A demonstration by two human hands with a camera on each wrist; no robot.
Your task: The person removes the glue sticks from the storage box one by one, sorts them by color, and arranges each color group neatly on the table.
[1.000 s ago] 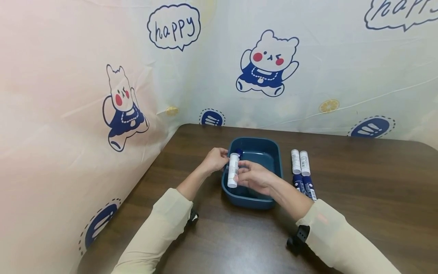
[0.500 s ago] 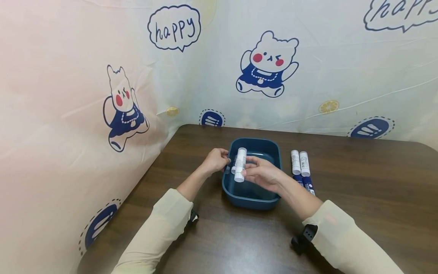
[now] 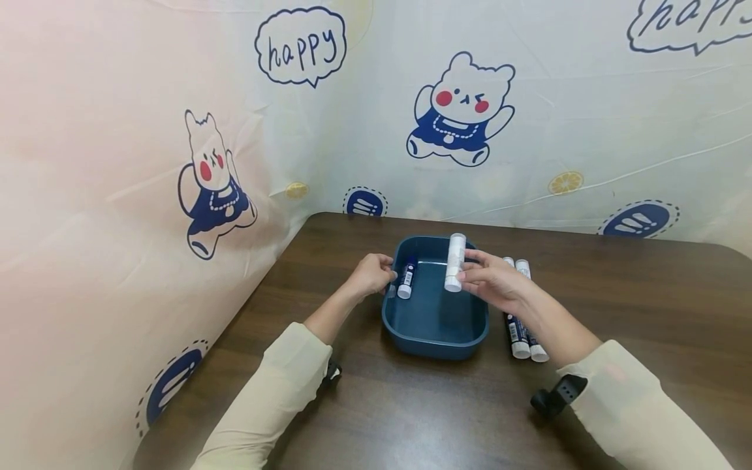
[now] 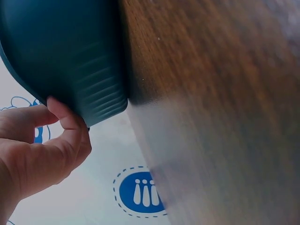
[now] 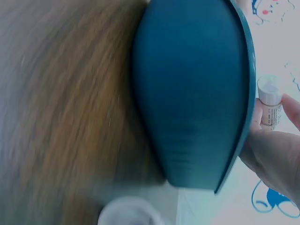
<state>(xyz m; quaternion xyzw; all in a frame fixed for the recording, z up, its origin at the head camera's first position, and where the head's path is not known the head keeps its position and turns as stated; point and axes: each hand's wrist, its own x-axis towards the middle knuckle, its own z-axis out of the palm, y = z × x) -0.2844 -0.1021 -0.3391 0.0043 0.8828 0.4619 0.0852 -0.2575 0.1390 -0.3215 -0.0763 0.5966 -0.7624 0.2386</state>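
Observation:
My right hand (image 3: 492,279) holds a white glue stick (image 3: 455,262) upright over the right part of a dark blue plastic bin (image 3: 436,349), pinched between thumb and fingers. In the right wrist view the same glue stick (image 5: 271,101) shows its white cap beyond the bin's rim. My left hand (image 3: 371,274) pinches the bin's left rim; the left wrist view shows its thumb and fingers at the edge of the bin (image 4: 101,93). Inside the bin, a blue glue stick (image 3: 407,277) with a white end lies along the left wall.
Right of the bin, two white glue sticks (image 3: 522,267) and two blue ones (image 3: 517,336) with white ends lie on the brown wooden table (image 3: 388,418), partly hidden behind my right hand and forearm. A printed cloth (image 3: 376,117) hangs behind and along the left.
My right hand has carried the white glue stick rightward and away from me, from the bin's left side to its right. The blue glue stick in the bin is now uncovered. My left hand stays put.

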